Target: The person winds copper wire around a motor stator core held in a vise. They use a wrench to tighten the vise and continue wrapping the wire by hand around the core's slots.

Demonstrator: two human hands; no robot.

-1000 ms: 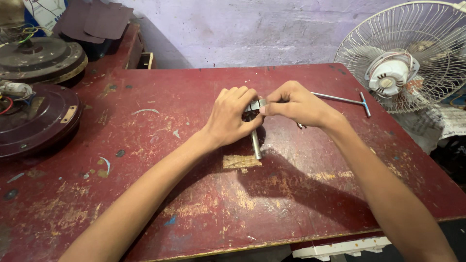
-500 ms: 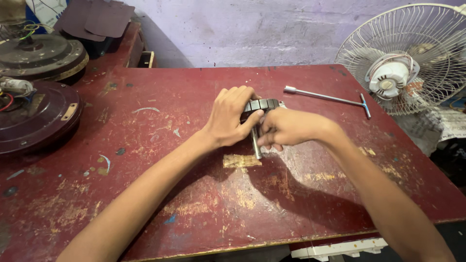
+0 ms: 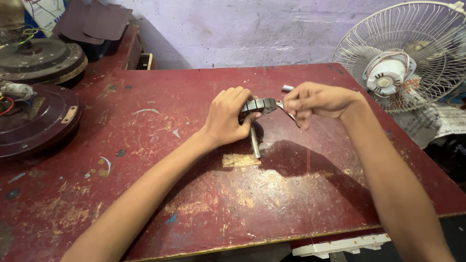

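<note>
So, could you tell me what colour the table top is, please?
Dark red, worn to yellowish patches, on the table; head view.

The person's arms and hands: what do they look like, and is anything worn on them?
Both arms are bare as far up as the head view shows: no sleeves in sight. The left hand and right hand wear no gloves, and no watch, bracelet or ring is visible on the wrists or fingers. The forearms are slim and reach in from the bottom edge. No markings, bandages or cables show on them.

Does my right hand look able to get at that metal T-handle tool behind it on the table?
Probably yes: the right hand hovers just in front of the T-handle tool, with nothing between them, though its fingers already pinch something small.
</note>
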